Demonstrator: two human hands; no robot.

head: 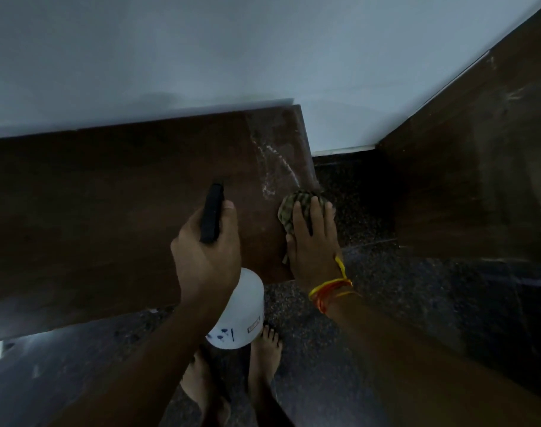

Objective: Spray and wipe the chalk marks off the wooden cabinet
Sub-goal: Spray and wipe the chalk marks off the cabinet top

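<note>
A: Start from the left. What's the left hand doing?

B: It's wrapped around the black trigger head of the spray bottle, thumb up along the side. The white body hangs below the fist, out past the front edge of the wooden cabinet. I'd judge it stiff plastic, light to middling depending on the fill, which I can't read. The neck is the right place to hold it, since the smooth body could turn slippery if wet.

A: And the marks?

B: The chalk marks curve in pale streaks across the right end of the cabinet's top, just beyond the cloth. Chalk should lift easily once damp.

A: The right hand?

B: It lies flat, fingers spread over the crumpled cloth, pressing it down at the top's right front corner. The cloth looks soft and limp, so it's best bunched under the palm as it is. There's a red and yellow thread on that wrist.

A: Room to move?

B: The cloth sits right at the edge, with a drop to the speckled floor beside it. A sideways stroke could slip off, so sweeping inward towards the wall seems safer. A dark wooden panel stands well apart on the right. Bare feet are below the bottle.
</note>
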